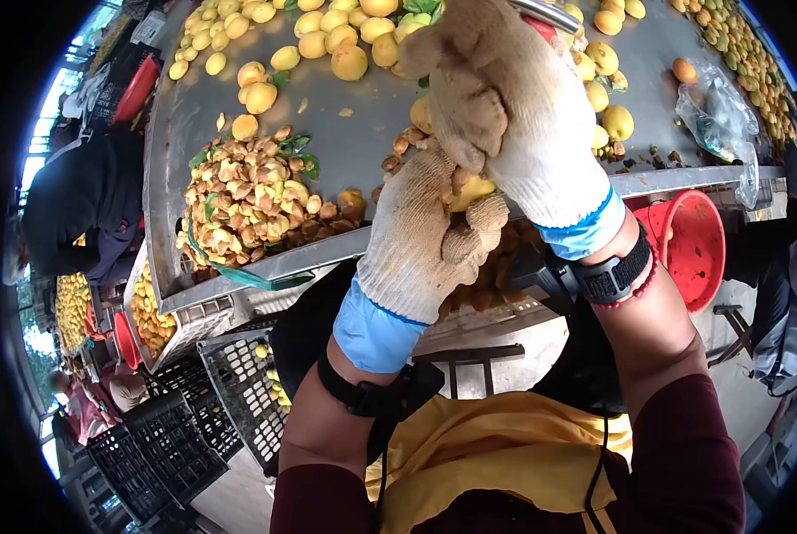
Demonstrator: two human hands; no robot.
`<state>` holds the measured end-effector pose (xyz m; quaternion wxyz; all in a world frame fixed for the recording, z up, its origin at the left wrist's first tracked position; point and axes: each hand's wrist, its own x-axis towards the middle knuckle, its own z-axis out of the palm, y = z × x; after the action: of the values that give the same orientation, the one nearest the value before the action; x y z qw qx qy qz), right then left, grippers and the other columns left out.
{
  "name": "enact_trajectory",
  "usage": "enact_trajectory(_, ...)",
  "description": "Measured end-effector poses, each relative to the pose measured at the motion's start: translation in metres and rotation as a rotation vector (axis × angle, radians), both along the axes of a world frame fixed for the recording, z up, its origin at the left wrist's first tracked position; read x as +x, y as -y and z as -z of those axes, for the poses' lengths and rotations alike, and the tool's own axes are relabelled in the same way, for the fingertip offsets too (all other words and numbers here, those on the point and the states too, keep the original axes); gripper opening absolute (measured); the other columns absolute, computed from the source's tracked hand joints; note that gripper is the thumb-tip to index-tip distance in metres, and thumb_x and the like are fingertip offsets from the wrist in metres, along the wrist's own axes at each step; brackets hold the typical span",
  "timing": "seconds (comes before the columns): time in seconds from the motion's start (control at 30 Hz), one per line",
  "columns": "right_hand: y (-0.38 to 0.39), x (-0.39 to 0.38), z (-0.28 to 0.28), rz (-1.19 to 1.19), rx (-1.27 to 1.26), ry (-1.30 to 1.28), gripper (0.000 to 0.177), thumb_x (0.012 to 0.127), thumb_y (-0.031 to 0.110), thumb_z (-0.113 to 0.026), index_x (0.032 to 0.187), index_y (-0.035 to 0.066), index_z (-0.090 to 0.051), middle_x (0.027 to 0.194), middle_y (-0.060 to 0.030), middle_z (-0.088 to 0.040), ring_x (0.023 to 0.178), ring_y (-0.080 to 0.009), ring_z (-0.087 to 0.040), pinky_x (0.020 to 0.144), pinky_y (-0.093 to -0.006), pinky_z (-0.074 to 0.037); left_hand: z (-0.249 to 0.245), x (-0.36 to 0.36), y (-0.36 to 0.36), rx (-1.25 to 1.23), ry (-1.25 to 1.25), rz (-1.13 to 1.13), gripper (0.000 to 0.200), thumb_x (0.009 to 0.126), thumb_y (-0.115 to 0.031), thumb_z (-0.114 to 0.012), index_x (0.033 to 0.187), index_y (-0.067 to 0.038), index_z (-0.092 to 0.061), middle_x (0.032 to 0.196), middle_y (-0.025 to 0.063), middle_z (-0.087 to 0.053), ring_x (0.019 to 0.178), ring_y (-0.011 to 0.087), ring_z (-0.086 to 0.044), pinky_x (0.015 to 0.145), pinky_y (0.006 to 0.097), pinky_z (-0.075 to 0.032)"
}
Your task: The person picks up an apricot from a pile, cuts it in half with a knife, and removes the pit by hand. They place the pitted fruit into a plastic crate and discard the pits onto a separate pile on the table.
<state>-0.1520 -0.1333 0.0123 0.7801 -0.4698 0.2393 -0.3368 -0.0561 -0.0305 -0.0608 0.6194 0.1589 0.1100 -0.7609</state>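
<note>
Both hands wear off-white knit gloves with blue cuffs. My left hand is closed around a yellow fruit near the front edge of the metal table. Just above and to its right, my right hand has curled fingers around a metal tool, whose end shows at the top; the rest is hidden by the glove. The two gloves touch or overlap. Beyond them, whole yellow fruits are spread on the table. A heap of brown pits or fruit pieces lies left of my left hand.
A red bucket stands at the right below the table edge, and a crumpled plastic bag lies above it. Black crates stand at lower left. A person in dark clothing is at the left. More fruit lies at upper right.
</note>
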Motion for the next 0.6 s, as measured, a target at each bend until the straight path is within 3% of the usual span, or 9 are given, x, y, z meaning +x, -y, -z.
enact_trajectory(0.03, 0.001, 0.002, -0.002, -0.034, 0.161, 0.043, 0.036, 0.111, 0.034, -0.046, 0.085, 0.011, -0.056, 0.052, 0.0046, -0.042, 0.039, -0.0086, -0.034, 0.039, -0.0253, -0.03, -0.001, -0.002, 0.002, -0.003, 0.003, -0.002, 0.019, 0.11, -0.021, -0.044, 0.106, -0.006, -0.056, 0.083, 0.0051, -0.055, 0.051, 0.0137, -0.046, 0.037, 0.0262, -0.036)
enact_trajectory(0.13, 0.008, 0.006, 0.019, -0.03, 0.256, 0.262, 0.043, 0.113, 0.04, -0.041, 0.086, 0.01, -0.055, 0.053, 0.0058, -0.038, 0.04, -0.0094, -0.033, 0.04, -0.025, -0.031, -0.006, -0.006, 0.002, -0.012, 0.743, 0.007, 0.02, 0.11, -0.025, -0.047, 0.109, -0.007, -0.056, 0.082, 0.0056, -0.057, 0.051, 0.0139, -0.049, 0.039, 0.0242, -0.036)
enact_trajectory(0.17, 0.012, 0.007, 0.025, -0.054, 0.252, 0.4, 0.044, 0.113, 0.042, -0.04, 0.086, 0.01, -0.054, 0.053, 0.0065, -0.036, 0.041, -0.0098, -0.032, 0.04, -0.0252, -0.031, -0.01, -0.012, 0.002, -0.012, 0.743, 0.007, 0.02, 0.11, -0.025, -0.047, 0.109, -0.007, -0.056, 0.082, 0.0056, -0.057, 0.051, 0.0139, -0.049, 0.039, 0.0242, -0.036)
enact_trajectory(0.23, 0.017, 0.01, 0.03, 0.008, 0.393, 0.373, 0.045, 0.113, 0.044, -0.04, 0.084, 0.013, -0.053, 0.053, 0.0078, -0.033, 0.041, -0.01, -0.03, 0.04, -0.0259, -0.03, -0.018, -0.025, 0.005, 0.183, 0.887, -0.205, 0.018, 0.108, -0.025, -0.053, 0.116, -0.008, -0.057, 0.087, 0.0061, -0.059, 0.056, 0.014, -0.053, 0.041, 0.0255, -0.038)
enact_trajectory(0.27, 0.015, 0.01, 0.032, 0.006, 0.391, 0.378, 0.044, 0.113, 0.044, -0.039, 0.084, 0.013, -0.052, 0.054, 0.0082, -0.033, 0.041, -0.0096, -0.031, 0.041, -0.0258, -0.03, -0.004, -0.022, 0.007, 0.06, 0.975, -0.292, 0.019, 0.106, -0.022, -0.058, 0.122, -0.01, -0.056, 0.092, 0.0061, -0.061, 0.06, 0.015, -0.056, 0.044, 0.027, -0.041)
enact_trajectory(0.43, 0.016, 0.007, 0.013, 0.139, 0.321, 0.323, 0.042, 0.113, 0.042, -0.041, 0.088, 0.011, -0.056, 0.054, 0.0075, -0.035, 0.042, -0.0099, -0.032, 0.042, -0.0251, -0.033, -0.004, -0.019, 0.009, 0.027, 0.985, -0.349, 0.023, 0.106, -0.025, -0.06, 0.123, -0.011, -0.054, 0.094, 0.0046, -0.061, 0.065, 0.0161, -0.059, 0.045, 0.0258, -0.043)
enact_trajectory(0.5, 0.012, 0.002, -0.01, 0.195, 0.244, 0.23, 0.042, 0.113, 0.041, -0.042, 0.09, 0.01, -0.057, 0.054, 0.0069, -0.036, 0.042, -0.0098, -0.032, 0.041, -0.0252, -0.033, -0.015, -0.011, 0.004, -0.012, 0.735, -0.241, 0.023, 0.107, -0.029, -0.059, 0.122, -0.012, -0.055, 0.091, 0.0032, -0.06, 0.066, 0.016, -0.062, 0.045, 0.0235, -0.044)
enact_trajectory(0.53, 0.009, 0.0, -0.022, 0.246, 0.173, 0.136, 0.042, 0.112, 0.041, -0.043, 0.091, 0.008, -0.058, 0.054, 0.0063, -0.036, 0.041, -0.0097, -0.032, 0.041, -0.0253, -0.033, -0.021, -0.015, 0.004, 0.052, 0.89, -0.252, 0.023, 0.107, -0.031, -0.058, 0.121, -0.013, -0.055, 0.088, 0.002, -0.06, 0.066, 0.0162, -0.063, 0.045, 0.0212, -0.043)
enact_trajectory(0.6, 0.009, -0.002, -0.025, 0.297, 0.103, 0.043, 0.042, 0.112, 0.04, -0.044, 0.093, 0.007, -0.059, 0.054, 0.0057, -0.037, 0.041, -0.0096, -0.032, 0.041, -0.0254, -0.033, -0.022, -0.016, 0.003, 0.018, 0.931, -0.257, 0.023, 0.107, -0.032, -0.058, 0.121, -0.013, -0.056, 0.088, 0.002, -0.061, 0.065, 0.0158, -0.063, 0.044, 0.0207, -0.043)
